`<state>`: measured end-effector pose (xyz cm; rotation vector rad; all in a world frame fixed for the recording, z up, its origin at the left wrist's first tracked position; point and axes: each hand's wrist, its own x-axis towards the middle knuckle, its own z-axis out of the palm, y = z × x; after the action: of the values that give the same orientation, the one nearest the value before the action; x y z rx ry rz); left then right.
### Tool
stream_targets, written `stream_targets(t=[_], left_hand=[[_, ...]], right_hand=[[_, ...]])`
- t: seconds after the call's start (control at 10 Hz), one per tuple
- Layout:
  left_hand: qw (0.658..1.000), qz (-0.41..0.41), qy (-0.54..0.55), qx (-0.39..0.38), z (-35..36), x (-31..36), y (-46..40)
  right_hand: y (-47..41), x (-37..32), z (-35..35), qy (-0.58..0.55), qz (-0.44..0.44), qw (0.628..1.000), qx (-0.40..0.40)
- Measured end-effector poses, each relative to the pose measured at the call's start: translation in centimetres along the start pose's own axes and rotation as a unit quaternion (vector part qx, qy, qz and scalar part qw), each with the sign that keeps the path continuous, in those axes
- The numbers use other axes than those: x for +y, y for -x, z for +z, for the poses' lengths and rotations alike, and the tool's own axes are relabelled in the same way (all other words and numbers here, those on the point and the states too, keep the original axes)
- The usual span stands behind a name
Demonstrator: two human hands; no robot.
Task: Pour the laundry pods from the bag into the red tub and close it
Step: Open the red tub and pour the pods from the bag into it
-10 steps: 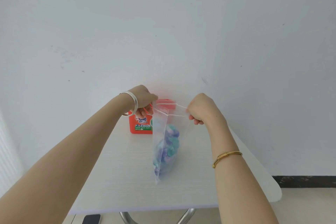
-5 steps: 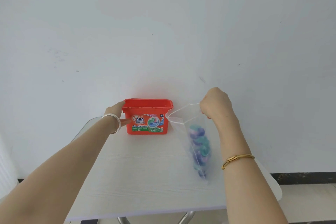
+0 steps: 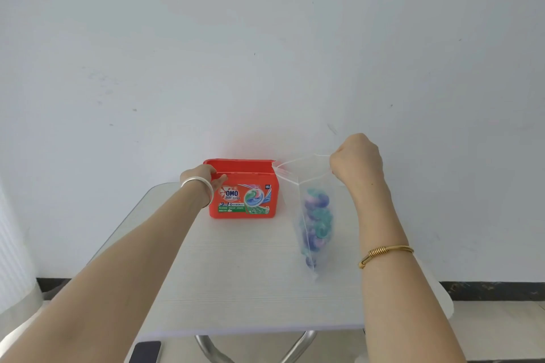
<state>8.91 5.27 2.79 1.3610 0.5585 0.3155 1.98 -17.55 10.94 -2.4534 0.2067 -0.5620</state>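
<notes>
Since a second ago, the left hand (image 3: 206, 178) has let go of the bag and moved to the red tub (image 3: 243, 196), where its fingers now close on the tub's near left rim. The bag, then held by both hands in front of the tub, has swung to the right and now hangs from one hand only.

At the far edge of the white table (image 3: 236, 274), against the bare wall, the tub stands upright, its lid apparently raised at the back, though the inside is hidden. Steadying it likely means pouring comes next.

Just right of the tub, the clear bag (image 3: 312, 186) hangs with its mouth spread open, one corner of the mouth close beside the tub's right rim. The laundry pods (image 3: 317, 221), blue, teal and purple, are bunched in its lower half, none yet in the tub.

Further right, the right hand (image 3: 355, 160) is clenched shut on the bag's top edge, holding it above the table. Nothing lies between bag and tub; the floppy mouth may spill pods when the bag tips.
</notes>
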Motion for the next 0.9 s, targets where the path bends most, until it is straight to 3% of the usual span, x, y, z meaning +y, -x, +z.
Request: stream_targets(t=[0.1,0.2,0.3,0.4,0.9], left_hand=[[0.999,0.011,0.009,0.036,-0.9,-0.3,2.6],[0.988,-0.037,0.147,0.000,-1.9,0.3,4.8],[0.978,-0.056,0.203,-0.009,-3.6,-0.8,6.0],[0.990,-0.036,0.135,-0.030,-4.7,-1.4,7.6],[0.990,0.004,0.136,-0.023,-6.2,-2.2,9.9]], right_hand=[[0.4,-0.1,-0.2,-0.012,0.007,1.000,0.012],[1.1,0.0,-0.6,-0.034,0.013,0.999,0.029],[1.6,0.3,-1.0,-0.039,0.016,0.998,0.044],[2.3,0.4,-1.2,-0.037,0.020,0.998,0.046],[3.0,0.8,-1.2,-0.060,0.032,0.996,0.059]])
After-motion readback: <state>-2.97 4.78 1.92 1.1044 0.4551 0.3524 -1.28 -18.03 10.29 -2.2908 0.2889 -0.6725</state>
